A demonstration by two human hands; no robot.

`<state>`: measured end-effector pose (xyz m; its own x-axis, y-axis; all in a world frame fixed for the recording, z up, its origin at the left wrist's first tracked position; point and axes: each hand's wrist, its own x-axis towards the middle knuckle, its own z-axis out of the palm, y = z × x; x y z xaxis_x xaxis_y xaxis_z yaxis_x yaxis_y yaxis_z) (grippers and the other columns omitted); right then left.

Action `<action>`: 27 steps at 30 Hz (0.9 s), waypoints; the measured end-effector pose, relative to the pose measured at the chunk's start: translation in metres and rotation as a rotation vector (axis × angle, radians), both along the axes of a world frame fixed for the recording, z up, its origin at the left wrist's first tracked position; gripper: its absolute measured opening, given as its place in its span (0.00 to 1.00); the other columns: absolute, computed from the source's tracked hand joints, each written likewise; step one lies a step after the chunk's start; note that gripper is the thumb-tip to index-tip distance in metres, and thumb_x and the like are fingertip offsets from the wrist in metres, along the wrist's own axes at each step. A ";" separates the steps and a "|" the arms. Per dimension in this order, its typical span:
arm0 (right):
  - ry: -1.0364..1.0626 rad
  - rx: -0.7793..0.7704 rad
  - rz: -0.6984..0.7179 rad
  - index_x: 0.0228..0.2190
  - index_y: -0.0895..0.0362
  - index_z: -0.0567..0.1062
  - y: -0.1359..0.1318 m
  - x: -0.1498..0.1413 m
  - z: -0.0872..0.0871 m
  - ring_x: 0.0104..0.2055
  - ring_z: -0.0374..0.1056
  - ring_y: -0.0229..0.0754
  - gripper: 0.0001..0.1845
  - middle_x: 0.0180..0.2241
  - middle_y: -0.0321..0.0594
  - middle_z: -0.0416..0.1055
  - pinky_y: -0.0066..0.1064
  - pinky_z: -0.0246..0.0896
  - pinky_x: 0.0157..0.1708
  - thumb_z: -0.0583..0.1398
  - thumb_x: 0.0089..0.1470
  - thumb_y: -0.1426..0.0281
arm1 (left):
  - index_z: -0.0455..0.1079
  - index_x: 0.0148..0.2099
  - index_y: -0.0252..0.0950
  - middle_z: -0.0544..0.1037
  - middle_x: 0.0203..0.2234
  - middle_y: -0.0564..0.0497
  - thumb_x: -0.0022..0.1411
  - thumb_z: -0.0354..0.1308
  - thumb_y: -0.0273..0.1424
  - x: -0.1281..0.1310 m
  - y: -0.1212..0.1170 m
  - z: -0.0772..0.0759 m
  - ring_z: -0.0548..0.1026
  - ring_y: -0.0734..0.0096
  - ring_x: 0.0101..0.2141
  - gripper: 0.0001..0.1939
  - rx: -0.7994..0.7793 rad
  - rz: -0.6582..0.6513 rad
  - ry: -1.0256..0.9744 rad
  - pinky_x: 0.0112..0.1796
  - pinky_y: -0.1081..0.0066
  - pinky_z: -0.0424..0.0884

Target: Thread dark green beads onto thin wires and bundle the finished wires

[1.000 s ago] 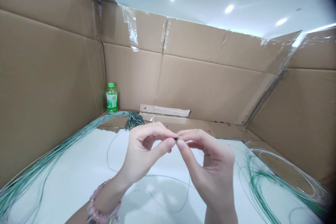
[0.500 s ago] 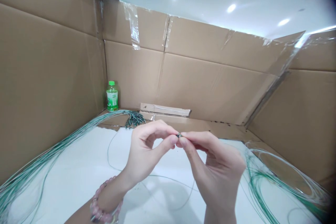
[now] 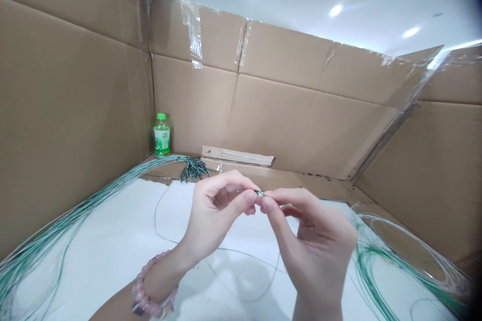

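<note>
Left hand (image 3: 214, 215), beaded bracelet (image 3: 150, 286) at its wrist, and right hand (image 3: 312, 233) grip a small wire end (image 3: 259, 193) between them, fingertips pinched together above a white surface (image 3: 113, 220). Green wire coils (image 3: 387, 256) lie to either side; a wire bundle (image 3: 194, 169) and a green-capped bottle (image 3: 161, 136) sit beyond, against a cardboard wall (image 3: 301, 120).

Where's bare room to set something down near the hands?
White tabletop shows between the left wire bundle and the thin wire loop. Crowded: green wire coils at right, cut wire pieces at back.
</note>
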<state>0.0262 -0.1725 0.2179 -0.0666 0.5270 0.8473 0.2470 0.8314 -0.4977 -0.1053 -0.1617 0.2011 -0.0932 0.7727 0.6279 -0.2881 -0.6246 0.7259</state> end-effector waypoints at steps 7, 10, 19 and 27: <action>0.021 0.012 0.004 0.29 0.53 0.75 -0.002 -0.003 0.001 0.24 0.69 0.28 0.12 0.25 0.27 0.75 0.18 0.67 0.25 0.62 0.50 0.83 | 0.76 0.33 0.37 0.74 0.21 0.55 0.59 0.64 0.30 -0.001 0.003 -0.006 0.72 0.82 0.22 0.03 -0.058 -0.155 -0.080 0.27 0.82 0.72; 0.016 0.019 -0.004 0.28 0.54 0.75 -0.002 -0.003 0.001 0.24 0.69 0.30 0.11 0.24 0.29 0.75 0.19 0.67 0.23 0.62 0.50 0.83 | 0.76 0.32 0.36 0.74 0.21 0.54 0.58 0.65 0.32 0.000 0.002 -0.005 0.72 0.80 0.22 0.05 -0.062 -0.124 -0.060 0.26 0.80 0.72; -0.098 0.020 -0.015 0.28 0.54 0.73 0.000 0.006 0.002 0.24 0.66 0.28 0.10 0.23 0.27 0.72 0.17 0.66 0.24 0.61 0.50 0.82 | 0.75 0.31 0.35 0.76 0.23 0.53 0.58 0.63 0.25 -0.008 -0.003 0.006 0.73 0.80 0.23 0.03 0.038 0.041 0.166 0.24 0.82 0.70; -0.173 0.009 0.053 0.30 0.55 0.71 0.004 0.010 0.000 0.26 0.65 0.28 0.08 0.25 0.29 0.69 0.18 0.65 0.25 0.60 0.52 0.80 | 0.75 0.30 0.34 0.77 0.24 0.51 0.59 0.61 0.24 -0.018 -0.007 0.012 0.73 0.77 0.26 0.05 0.086 0.123 0.478 0.26 0.79 0.69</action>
<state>0.0364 -0.1681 0.2181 -0.2388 0.5116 0.8254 0.2840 0.8496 -0.4445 -0.1231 -0.1687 0.2127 0.1334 0.7178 0.6834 0.1438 -0.6962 0.7033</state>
